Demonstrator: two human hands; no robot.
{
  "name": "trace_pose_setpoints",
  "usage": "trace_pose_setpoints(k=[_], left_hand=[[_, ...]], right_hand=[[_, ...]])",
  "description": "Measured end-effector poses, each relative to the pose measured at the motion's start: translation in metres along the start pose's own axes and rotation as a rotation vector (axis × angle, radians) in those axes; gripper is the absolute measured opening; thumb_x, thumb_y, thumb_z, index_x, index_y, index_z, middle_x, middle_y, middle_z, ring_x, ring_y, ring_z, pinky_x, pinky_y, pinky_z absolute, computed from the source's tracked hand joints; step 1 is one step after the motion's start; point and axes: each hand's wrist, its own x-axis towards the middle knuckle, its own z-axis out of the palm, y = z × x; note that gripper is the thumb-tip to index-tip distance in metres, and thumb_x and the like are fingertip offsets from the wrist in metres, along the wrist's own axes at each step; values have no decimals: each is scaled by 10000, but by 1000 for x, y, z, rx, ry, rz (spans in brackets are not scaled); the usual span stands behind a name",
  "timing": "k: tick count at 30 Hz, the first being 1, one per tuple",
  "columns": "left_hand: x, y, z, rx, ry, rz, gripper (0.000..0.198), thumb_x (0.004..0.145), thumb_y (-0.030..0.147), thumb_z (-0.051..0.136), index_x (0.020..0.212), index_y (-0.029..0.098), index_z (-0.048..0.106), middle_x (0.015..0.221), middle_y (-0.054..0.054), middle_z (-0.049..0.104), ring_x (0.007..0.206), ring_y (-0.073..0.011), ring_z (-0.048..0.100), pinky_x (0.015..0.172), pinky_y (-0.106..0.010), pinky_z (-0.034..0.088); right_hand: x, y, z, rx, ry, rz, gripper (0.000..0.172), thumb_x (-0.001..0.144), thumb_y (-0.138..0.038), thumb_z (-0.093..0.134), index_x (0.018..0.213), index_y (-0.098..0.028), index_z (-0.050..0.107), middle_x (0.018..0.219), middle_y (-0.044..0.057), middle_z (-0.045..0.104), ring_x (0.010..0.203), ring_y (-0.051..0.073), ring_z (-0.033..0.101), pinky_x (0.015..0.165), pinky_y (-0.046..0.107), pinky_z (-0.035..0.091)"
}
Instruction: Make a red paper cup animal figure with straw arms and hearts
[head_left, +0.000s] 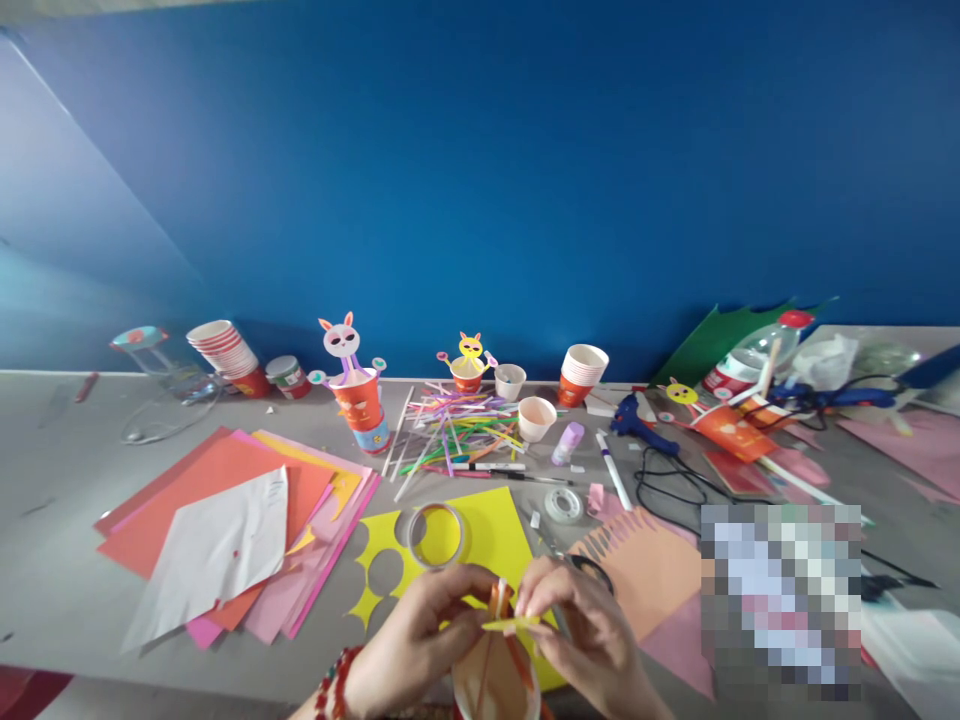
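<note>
Head view shows the left hand [431, 632] and right hand [585, 630] pinching a yellow piece [508, 626] between them, apparently to steady it. The piece is above the open mouth of the paper cup [504, 698].

The bottom edge crops the paper cup [487, 690]; a pixelated patch [781, 600] is unreadable.
</note>
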Motion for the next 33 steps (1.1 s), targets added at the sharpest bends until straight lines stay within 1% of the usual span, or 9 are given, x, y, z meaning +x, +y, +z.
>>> trace_pose_setpoints(k=[3,7,14,19,23,26,28,31,33], left_hand=[[0,-4,0,-13,-2,0,219,890,184,570,1062,152,702,1000,-90,736,900,-210,658,777,-247,475],[1,-6,1,-74,-1,-5,219,902,196,572,1074,159,702,1017,-87,742,908,-211,658,789,-252,474],[2,-8,4,-161,26,-5,224,915,243,567,1072,152,698,1063,-100,735,941,-219,654,814,-265,481],[3,-13,1,-160,32,-16,234,890,204,574,1082,157,699,1055,-89,732,956,-224,652,833,-279,477],[1,-15,-1,-252,2,9,275,878,158,573,1120,183,701,1078,-66,725,995,-219,644,869,-279,471],[1,-17,0,-322,-8,10,256,907,182,585,1138,192,695,1076,-66,720,996,-213,646,868,-275,475],[1,-19,1,-345,-15,8,244,915,213,614,1145,193,690,1090,-79,713,1023,-227,647,877,-285,484],[3,-21,3,-357,-29,10,248,906,256,654,1142,185,687,1117,-101,701,1064,-255,647,909,-318,496],[3,-21,4,-342,-23,1,235,903,269,661,1114,173,693,1106,-108,703,1053,-257,651,920,-328,497]], right_hand=[[-4,8,2,20,42,115,34,931,-238,634,898,-237,629,828,51,662,786,203,656,722,301,529],[-8,16,4,4,112,241,117,900,-313,675,864,-214,625,822,55,650,776,206,636,724,300,534],[-7,16,6,13,124,346,127,884,-326,681,871,-210,630,824,36,632,762,184,604,669,258,502],[-10,19,7,49,138,383,144,866,-331,701,858,-206,630,807,29,628,755,185,608,689,271,499],[-8,20,9,125,165,411,194,833,-345,740,810,-200,614,793,25,620,767,188,605,695,272,490],[-5,18,10,166,168,429,207,830,-350,748,802,-200,609,791,20,616,755,178,595,685,265,479],[-4,17,11,179,167,438,211,830,-351,749,797,-201,605,784,14,612,743,171,589,679,260,475],[-5,18,11,164,147,419,183,852,-334,729,814,-206,604,796,16,621,747,171,595,678,260,481],[-6,18,10,123,135,358,135,873,-309,703,846,-211,615,820,27,636,770,182,611,688,271,491]])
